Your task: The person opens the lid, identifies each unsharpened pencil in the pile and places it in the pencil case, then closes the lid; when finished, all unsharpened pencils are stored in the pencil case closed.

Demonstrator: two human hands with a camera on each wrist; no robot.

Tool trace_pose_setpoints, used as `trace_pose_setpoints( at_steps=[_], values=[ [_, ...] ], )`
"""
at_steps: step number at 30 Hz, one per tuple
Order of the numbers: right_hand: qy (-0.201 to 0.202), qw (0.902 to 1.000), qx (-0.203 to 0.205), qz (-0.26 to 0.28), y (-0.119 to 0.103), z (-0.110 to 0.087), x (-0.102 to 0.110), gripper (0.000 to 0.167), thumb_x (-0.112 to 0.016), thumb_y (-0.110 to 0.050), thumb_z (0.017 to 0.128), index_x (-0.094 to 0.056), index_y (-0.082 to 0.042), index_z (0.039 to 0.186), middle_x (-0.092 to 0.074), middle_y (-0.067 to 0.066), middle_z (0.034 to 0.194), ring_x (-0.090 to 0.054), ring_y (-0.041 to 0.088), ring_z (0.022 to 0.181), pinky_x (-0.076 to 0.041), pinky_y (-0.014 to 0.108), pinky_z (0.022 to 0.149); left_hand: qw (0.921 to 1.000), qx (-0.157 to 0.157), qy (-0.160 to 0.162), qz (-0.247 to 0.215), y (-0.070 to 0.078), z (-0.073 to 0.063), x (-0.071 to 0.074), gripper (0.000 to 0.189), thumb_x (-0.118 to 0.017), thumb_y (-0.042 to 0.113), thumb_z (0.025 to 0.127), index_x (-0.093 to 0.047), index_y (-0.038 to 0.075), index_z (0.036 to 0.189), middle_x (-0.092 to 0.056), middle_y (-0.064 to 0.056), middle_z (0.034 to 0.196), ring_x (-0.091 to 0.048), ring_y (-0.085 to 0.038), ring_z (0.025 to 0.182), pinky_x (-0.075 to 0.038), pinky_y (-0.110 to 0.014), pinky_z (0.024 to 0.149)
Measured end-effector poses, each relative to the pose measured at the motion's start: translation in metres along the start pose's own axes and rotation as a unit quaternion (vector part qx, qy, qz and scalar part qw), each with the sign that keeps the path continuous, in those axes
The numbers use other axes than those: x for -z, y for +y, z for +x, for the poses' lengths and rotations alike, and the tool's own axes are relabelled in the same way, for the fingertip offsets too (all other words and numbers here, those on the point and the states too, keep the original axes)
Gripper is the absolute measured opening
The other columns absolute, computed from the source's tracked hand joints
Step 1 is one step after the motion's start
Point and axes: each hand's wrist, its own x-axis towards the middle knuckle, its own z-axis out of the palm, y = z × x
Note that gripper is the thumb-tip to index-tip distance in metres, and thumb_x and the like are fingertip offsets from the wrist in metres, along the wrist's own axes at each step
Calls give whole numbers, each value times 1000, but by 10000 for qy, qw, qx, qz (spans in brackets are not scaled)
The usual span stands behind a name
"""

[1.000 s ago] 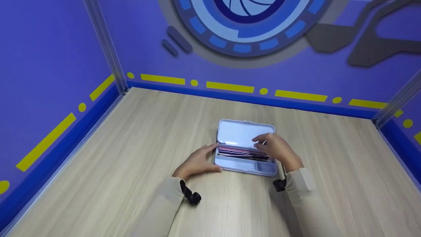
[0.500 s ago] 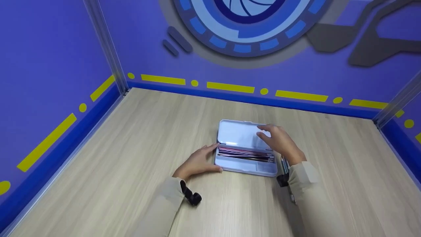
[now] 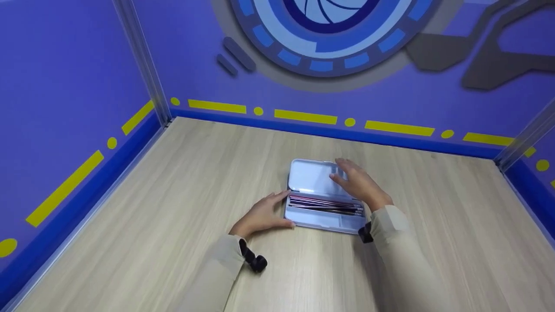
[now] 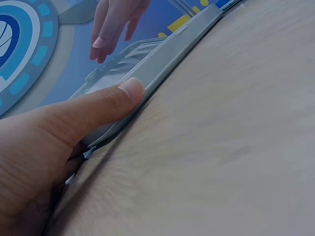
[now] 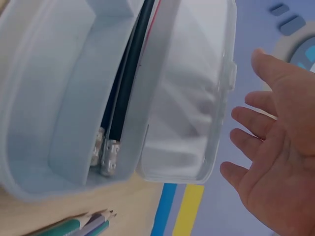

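Note:
A pale plastic pencil case (image 3: 312,217) lies on the table with its lid (image 3: 308,175) folded back. Several dark pencils (image 3: 323,204) lie side by side in its rear compartment; their metal-capped ends show in the right wrist view. My left hand (image 3: 262,215) grips the case's left end, thumb at the near corner and fingers at the back. In the left wrist view the thumb (image 4: 110,101) lies against the case's side. My right hand (image 3: 362,184) hovers over the right part of the lid, fingers spread and holding nothing.
Sharpened colored pencils (image 5: 69,227) lie on the table just right of the case, hidden in the head view by the right forearm. Blue-purple panels (image 3: 295,95) wall the wooden table (image 3: 208,173) at the back and sides.
My right hand has moved from over the pencils to the far side of the lid, and its curled fingers have straightened. The left hand and the case stay put.

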Motion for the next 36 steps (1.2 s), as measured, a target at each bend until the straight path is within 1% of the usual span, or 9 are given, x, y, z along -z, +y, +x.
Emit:
trace_pose_setpoints(
  at_steps=[4,9,13,16,22,28,34,36],
  values=[
    [-99,9999,-33,-68,-1,3,-3,66,-50,-39,99,-24,-12,153,-20,14,160,-10,35,149,-10,56,119,10000,-5,5,5,-1,0,-1,98,-85,46,67,-36,26,149,-37,-9,153,-23,-37,145,-24,-55,116],
    [-116,9998,15,-178,-2,4,-5,65,-51,-38,99,-28,-9,152,-25,16,158,-13,37,148,-11,57,118,9999,-59,-4,99,-1,1,0,97,-84,48,68,-36,26,149,-38,-11,153,-25,-37,144,-25,-54,116],
    [-74,9998,-31,-159,-3,3,-3,64,-52,-38,98,-29,-11,152,-26,15,158,-15,36,148,-10,57,118,9998,-168,15,136,-1,1,0,97,-84,47,68,-37,24,149,-39,-13,152,-27,-38,143,-26,-53,116],
    [-24,9999,-59,-151,-4,1,-2,63,-52,-39,98,-30,-13,152,-27,14,158,-17,35,147,-13,57,118,9996,-239,38,154,-1,1,0,97,-84,47,68,-37,23,149,-39,-12,151,-28,-38,143,-26,-52,116],
    [151,9996,17,-226,-8,-4,0,61,-52,-38,98,-33,-11,150,-30,16,156,-24,37,145,-17,58,117,9996,-180,5,235,-1,1,0,98,-83,48,68,-36,24,150,-38,-11,152,-28,-37,143,-26,-51,116],
    [470,9976,324,-383,-9,-14,1,60,-54,-37,98,-36,-9,148,-34,17,153,-29,37,143,-18,57,117,9996,-172,-4,238,1,0,1,98,-83,48,68,-35,23,150,-38,-11,152,-28,-37,143,-26,-52,116],
    [811,9924,732,-564,-10,-27,2,58,-55,-35,98,-41,-5,145,-39,19,150,-33,37,141,-19,57,117,9996,-179,5,207,1,1,0,98,-84,47,68,-36,22,150,-39,-17,151,-31,-38,141,-27,-53,115],
    [901,9905,830,-625,-9,-31,2,58,-55,-34,97,-41,-4,145,-40,19,149,-34,37,140,-19,57,117,9997,-150,1,190,0,0,0,98,-83,47,68,-35,23,150,-39,-16,151,-30,-39,141,-27,-54,115]
  ],
)
